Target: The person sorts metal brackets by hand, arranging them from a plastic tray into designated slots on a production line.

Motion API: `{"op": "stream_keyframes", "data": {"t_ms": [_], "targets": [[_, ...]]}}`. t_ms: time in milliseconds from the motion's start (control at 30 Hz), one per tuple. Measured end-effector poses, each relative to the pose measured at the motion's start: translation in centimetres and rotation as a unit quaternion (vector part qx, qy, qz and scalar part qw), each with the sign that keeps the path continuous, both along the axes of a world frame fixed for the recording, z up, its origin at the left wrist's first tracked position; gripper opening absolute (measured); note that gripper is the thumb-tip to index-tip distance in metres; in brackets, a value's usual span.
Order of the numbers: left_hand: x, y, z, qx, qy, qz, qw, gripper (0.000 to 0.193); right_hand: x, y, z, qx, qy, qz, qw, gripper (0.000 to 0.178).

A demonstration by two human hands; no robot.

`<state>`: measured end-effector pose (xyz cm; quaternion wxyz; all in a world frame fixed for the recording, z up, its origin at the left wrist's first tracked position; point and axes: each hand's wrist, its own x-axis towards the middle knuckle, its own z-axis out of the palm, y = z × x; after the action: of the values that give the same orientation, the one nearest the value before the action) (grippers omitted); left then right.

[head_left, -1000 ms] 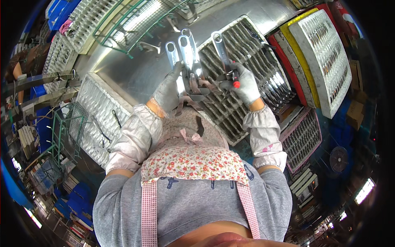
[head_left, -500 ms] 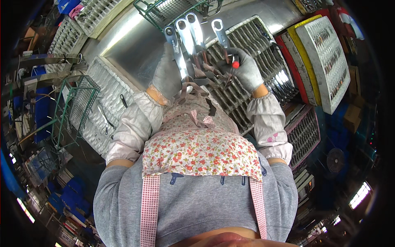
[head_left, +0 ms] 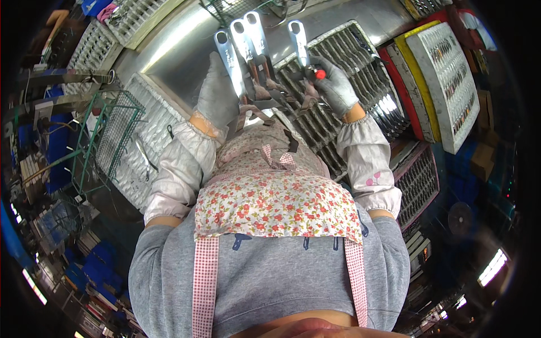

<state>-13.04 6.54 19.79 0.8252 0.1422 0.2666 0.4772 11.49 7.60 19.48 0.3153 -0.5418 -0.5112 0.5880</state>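
Note:
My left hand (head_left: 218, 93), in a grey glove, is closed around several silver metal hand tools (head_left: 229, 63) with a hole in each handle end. Their handles point away from me, fanned out, and their darker heads lie near my apron. My right hand (head_left: 332, 87), gloved too, grips another silver-handled tool (head_left: 298, 40) of the same look, its handle also upward. A small red-ended piece (head_left: 320, 74) pokes out by the right fingers; its kind I cannot make out. The tools' exact kind is unclear, since their heads are partly hidden.
A ridged tray (head_left: 315, 132) holding rows of dark metal parts lies under my right hand. White ridged trays (head_left: 138, 93) are at left, beside a green wire basket (head_left: 115, 132). Red, yellow and white trays (head_left: 448, 84) lean at right. A metal worktop (head_left: 174, 84) spans behind.
The tools in my left hand have shifted slightly left and away from me. The right-hand tool has moved a little left and away as well, turning more upright.

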Motion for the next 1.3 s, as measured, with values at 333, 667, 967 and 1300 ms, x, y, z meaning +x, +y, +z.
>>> {"op": "stream_keyframes", "data": {"t_ms": [333,667,967,1300], "targets": [[-1.3,-1.1,0.3,0.078,0.219,-0.062,0.971,0.055,0.1,-1.9,-1.0,0.409,0.013,-0.016,0.912,0.020],[-2.9,-0.1,-0.5,0.613,0.495,0.023,0.615,0.027,-0.3,-1.9,1.5,0.442,0.029,-0.005,0.896,0.021],[-1.8,0.6,1.1,0.667,0.530,-0.019,0.523,0.027,0.6,-2.2,1.2,0.458,0.018,-0.004,0.889,0.025],[0.4,1.5,1.5,0.659,0.552,-0.085,0.503,0.031,3.9,-1.6,-0.2,0.428,0.024,-0.013,0.904,0.025]]}}
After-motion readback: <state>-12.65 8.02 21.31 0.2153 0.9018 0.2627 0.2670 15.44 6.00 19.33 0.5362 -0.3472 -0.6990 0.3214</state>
